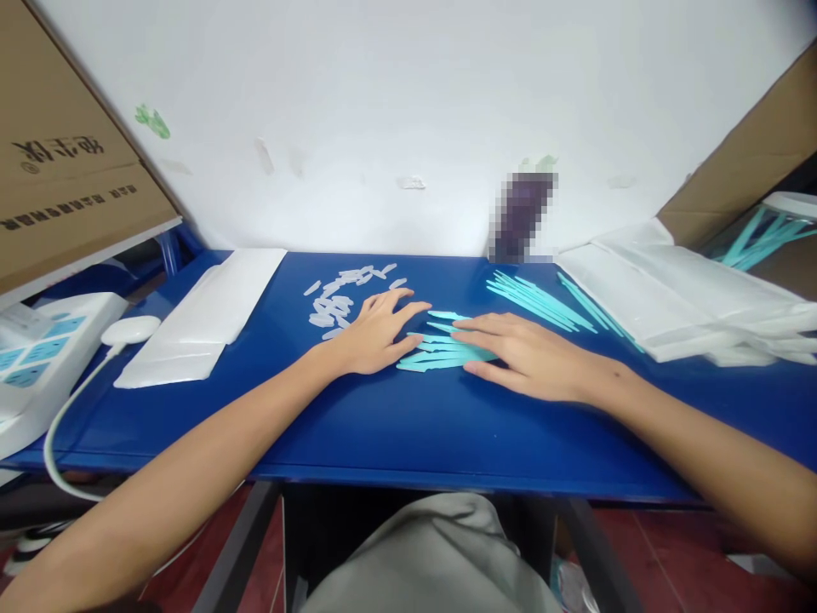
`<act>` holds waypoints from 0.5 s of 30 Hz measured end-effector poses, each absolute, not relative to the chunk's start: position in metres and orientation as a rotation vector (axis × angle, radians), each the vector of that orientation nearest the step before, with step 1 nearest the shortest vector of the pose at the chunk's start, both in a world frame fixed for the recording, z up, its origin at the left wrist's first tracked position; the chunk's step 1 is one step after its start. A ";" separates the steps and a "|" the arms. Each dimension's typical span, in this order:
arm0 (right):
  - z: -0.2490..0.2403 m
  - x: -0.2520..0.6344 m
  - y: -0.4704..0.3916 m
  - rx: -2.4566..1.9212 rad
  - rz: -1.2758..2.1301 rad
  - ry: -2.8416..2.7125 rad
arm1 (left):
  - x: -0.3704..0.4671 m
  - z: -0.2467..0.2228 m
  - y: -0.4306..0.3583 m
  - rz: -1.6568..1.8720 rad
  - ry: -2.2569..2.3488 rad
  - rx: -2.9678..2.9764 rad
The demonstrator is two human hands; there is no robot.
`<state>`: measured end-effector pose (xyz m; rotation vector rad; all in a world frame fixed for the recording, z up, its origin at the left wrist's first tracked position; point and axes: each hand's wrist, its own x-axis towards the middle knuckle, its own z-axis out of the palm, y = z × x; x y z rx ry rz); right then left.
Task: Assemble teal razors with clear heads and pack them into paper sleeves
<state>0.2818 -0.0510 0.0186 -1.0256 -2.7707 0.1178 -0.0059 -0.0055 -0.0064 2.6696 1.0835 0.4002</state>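
Several slim turquoise sticks that look like eyebrow razors point(440, 361) lie fanned out on the blue table in the middle. My right hand point(517, 351) rests flat over their right ends, fingers stretched out towards the left. To their left is my left hand point(381, 334), its fingers spread and the thumb tip at or near the sticks' left ends. Just beyond that hand is a loose scatter of small translucent whitish pieces point(332, 305), partly hidden by it. A second bunch of turquoise sticks point(542, 302) lies behind my right hand.
White plastic bags point(689, 294) are piled at the right, a folded white sheet point(204, 315) lies at the left. A power strip point(57, 349) with a plugged white cable point(54, 426) sits at the left edge. Cardboard boxes point(70, 170) flank the white wall point(357, 111).
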 end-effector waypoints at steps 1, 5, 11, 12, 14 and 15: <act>0.017 0.283 -0.049 -1.034 0.098 -2.767 | -0.006 -0.007 -0.005 0.405 1.084 2.671; 0.015 0.281 -0.050 -0.993 0.063 -2.774 | -0.005 -0.007 -0.005 0.417 1.088 2.677; 0.014 0.276 -0.060 -1.020 -0.009 -2.813 | -0.006 -0.005 -0.005 0.460 1.057 2.685; 0.012 0.276 -0.061 -1.052 -0.011 -2.816 | -0.006 -0.004 -0.006 0.484 1.027 2.693; 0.008 0.275 -0.063 -1.116 0.019 -2.822 | -0.007 -0.001 -0.007 0.502 0.945 2.716; 0.006 0.274 -0.064 -1.138 0.047 -2.829 | -0.007 0.001 -0.008 0.483 0.907 2.725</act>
